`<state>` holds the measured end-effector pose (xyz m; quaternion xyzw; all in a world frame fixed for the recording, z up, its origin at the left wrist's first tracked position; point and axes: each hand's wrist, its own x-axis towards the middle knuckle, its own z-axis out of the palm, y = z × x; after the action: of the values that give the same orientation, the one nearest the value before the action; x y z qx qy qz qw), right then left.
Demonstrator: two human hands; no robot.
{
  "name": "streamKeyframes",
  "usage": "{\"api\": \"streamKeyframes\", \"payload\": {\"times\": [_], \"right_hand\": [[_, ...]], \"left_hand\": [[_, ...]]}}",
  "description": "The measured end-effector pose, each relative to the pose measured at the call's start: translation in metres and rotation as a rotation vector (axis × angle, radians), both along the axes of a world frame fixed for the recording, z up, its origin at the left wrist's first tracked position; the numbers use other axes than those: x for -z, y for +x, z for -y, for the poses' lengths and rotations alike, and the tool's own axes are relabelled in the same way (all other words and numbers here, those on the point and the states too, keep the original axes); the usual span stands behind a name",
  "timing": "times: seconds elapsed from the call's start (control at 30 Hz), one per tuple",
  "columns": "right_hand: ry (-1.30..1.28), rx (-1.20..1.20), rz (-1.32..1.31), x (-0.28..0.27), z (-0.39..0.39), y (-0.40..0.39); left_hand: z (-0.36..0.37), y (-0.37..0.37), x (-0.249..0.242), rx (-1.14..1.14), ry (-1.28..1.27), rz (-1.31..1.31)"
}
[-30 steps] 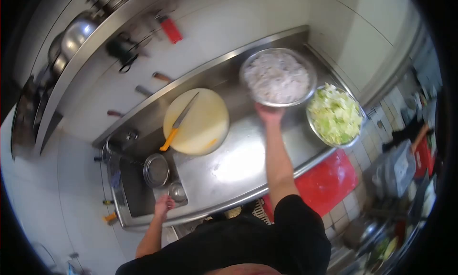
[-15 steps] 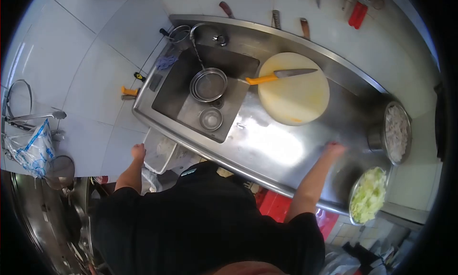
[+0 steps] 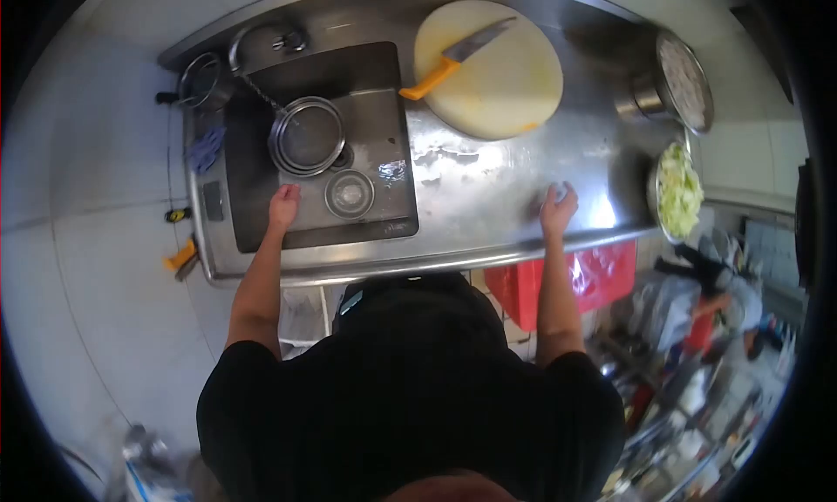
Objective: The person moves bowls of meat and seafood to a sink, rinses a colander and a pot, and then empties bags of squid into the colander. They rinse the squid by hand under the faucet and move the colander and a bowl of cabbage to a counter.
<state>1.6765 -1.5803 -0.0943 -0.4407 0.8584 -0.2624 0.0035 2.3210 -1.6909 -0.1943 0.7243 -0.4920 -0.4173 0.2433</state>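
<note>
My left hand (image 3: 285, 206) is over the front left of the sink (image 3: 370, 145), just below a round metal strainer (image 3: 307, 136), fingers loosely apart and holding nothing visible. A small round bowl (image 3: 350, 194) sits to its right in the sink. Above the steel counter (image 3: 488, 175), my right hand (image 3: 559, 209) has curved fingers with a pale gap between them; nothing held can be made out. Behind it, a yellow-handled knife (image 3: 453, 59) lies on a round white cutting board (image 3: 523, 75).
Chopped green vegetable fills a bowl (image 3: 679, 193) at the counter's right edge, below a metal bowl of pale food (image 3: 683, 82). The faucet (image 3: 289, 41) stands behind the sink, a purple cloth (image 3: 207, 150) at its left. Another person (image 3: 741, 306) is at the far right.
The view has shifted, so the sink and counter appear higher and turned. My left hand has moved from outside the counter to over the sink. My right hand's fingers now show more clearly.
</note>
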Motion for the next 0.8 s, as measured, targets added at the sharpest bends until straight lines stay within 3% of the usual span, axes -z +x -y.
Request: {"api": "streamKeyframes", "payload": {"times": [0.1,0.17,0.23,0.33,0.37,0.4,0.43,0.47,0.53,0.63,0.7,0.73,0.77,0.8], "right_hand": [[0.261,0.184,-0.103,0.025,0.024,-0.027],[0.555,0.269,-0.13,0.026,0.048,0.014],[0.405,0.19,-0.115,0.03,0.073,0.067],[0.127,-0.165,-0.111,0.069,0.113,0.189],[0.45,-0.247,-0.214,0.051,0.123,0.244],[0.261,-0.222,0.363,0.014,0.133,0.295],[0.215,-0.6,-0.011,0.048,0.142,0.324],[0.546,-0.745,0.21,0.027,0.15,0.36],[0.347,-0.648,0.385,0.043,0.147,0.422],[0.397,-0.806,0.623,0.041,0.15,0.418],[0.559,-0.652,0.563,0.0,0.14,0.399],[0.371,-0.719,0.371,0.033,0.133,0.376],[0.346,-0.688,0.29,0.019,0.124,0.353],[0.217,-0.624,0.338,0.028,0.113,0.326]], "left_hand": [[0.003,-0.011,0.005,0.084,0.051,0.0],[-0.003,0.002,0.025,0.088,0.166,-0.158],[-0.016,0.015,0.027,0.098,0.221,-0.231],[-0.032,0.029,0.013,0.101,0.197,-0.251],[-0.038,0.035,0.011,0.082,0.211,-0.256],[-0.042,0.038,0.01,0.063,0.226,-0.262],[-0.042,0.038,0.008,0.039,0.232,-0.308],[-0.039,0.039,0.006,0.01,0.233,-0.353],[-0.038,0.043,-0.004,-0.051,0.224,-0.39],[0.002,0.029,-0.022,-0.153,0.131,-0.433],[0.048,0.03,-0.002,-0.174,0.036,-0.592],[0.071,0.02,-0.017,-0.219,0.02,-0.681],[0.094,0.013,-0.026,-0.184,0.004,-0.609],[0.117,0.007,-0.033,-0.145,-0.008,-0.536]]}}
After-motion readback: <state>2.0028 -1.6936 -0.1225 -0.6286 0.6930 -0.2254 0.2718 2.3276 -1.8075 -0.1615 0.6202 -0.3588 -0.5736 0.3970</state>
